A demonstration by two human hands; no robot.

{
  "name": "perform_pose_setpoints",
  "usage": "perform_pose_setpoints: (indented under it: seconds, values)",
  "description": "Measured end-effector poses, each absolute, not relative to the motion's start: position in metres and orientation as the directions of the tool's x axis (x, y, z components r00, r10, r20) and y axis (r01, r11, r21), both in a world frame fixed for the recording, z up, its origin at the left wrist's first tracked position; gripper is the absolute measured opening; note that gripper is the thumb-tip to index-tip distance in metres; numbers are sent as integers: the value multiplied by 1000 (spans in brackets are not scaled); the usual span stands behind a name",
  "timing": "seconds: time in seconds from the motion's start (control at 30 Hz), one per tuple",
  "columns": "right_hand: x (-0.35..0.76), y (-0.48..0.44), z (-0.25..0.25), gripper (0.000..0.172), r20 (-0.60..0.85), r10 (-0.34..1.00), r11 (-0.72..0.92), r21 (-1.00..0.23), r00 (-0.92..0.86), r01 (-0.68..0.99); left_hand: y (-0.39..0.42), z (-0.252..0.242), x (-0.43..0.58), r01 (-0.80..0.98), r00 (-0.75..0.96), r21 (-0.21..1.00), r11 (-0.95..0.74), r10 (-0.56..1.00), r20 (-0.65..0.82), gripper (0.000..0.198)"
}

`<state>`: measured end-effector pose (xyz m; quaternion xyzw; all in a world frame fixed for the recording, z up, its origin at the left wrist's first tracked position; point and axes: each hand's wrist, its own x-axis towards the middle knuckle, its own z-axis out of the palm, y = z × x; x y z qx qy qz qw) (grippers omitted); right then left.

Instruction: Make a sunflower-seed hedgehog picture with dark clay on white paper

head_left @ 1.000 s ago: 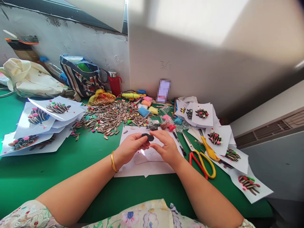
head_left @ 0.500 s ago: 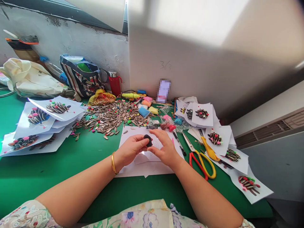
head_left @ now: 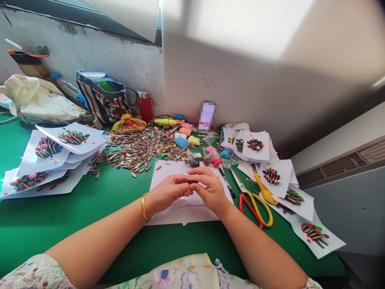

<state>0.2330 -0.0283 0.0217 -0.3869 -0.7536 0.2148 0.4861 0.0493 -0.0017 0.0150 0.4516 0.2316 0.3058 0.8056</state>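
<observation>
My left hand (head_left: pixel 167 192) and my right hand (head_left: pixel 209 188) meet over a white sheet of paper (head_left: pixel 168 214) on the green table (head_left: pixel 99 200). Their fingers are curled together round a small black lump of clay (head_left: pixel 192 184). Only a dark sliver of the lump shows between the fingertips. A gold bangle (head_left: pixel 143 207) sits on my left wrist.
A heap of sunflower seeds (head_left: pixel 138 149) lies behind the paper, with coloured clay packets (head_left: pixel 186 138) beside it. Red-and-yellow scissors (head_left: pixel 255 202) lie to the right. Sheets with seed hedgehogs lie at the left (head_left: pixel 48 156) and right (head_left: pixel 273 174). Bags (head_left: pixel 102 98) and a red flask (head_left: pixel 146 106) stand by the wall.
The black clay was held up in plain sight between the fingertips. Both hands have closed in and lowered a little, so the lump is now almost hidden.
</observation>
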Motion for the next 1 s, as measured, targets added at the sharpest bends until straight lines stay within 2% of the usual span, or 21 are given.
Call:
perform_pose_setpoints:
  seconds: [0.1, 0.23, 0.37, 0.57, 0.67, 0.77, 0.87, 1.0]
  values:
    - [234, -28, 23, 35, 562, 776, 631, -684, -287, 366, -1, 15, 49, -299, 671, 870, 392, 735, -100, 44]
    - [235, -26, 22, 51, 533, 793, 609, -706, -295, 361, 0, 18, 49, -373, 594, 839, 396, 797, -112, 35]
    - [237, -24, 19, 41, 483, 830, 554, -769, -278, 318, -1, 21, 48, -378, 611, 821, 428, 782, -126, 29]
    - [236, -22, 19, 38, 424, 844, 509, -827, -330, 239, 0, 20, 48, -271, 651, 853, 446, 738, -178, 31]
    - [235, -23, 19, 32, 426, 857, 496, -835, -290, 238, -1, 21, 48, -312, 641, 815, 488, 742, -199, 32]
    - [233, -24, 21, 28, 476, 848, 526, -813, -233, 250, -2, 22, 49, -342, 659, 782, 522, 726, -196, 32]
    - [231, -26, 22, 23, 543, 810, 586, -760, -220, 283, -3, 21, 48, -294, 661, 820, 490, 725, -196, 33]
    - [230, -26, 21, 33, 572, 790, 612, -709, -221, 352, -2, 21, 48, -288, 648, 842, 457, 740, -180, 29]
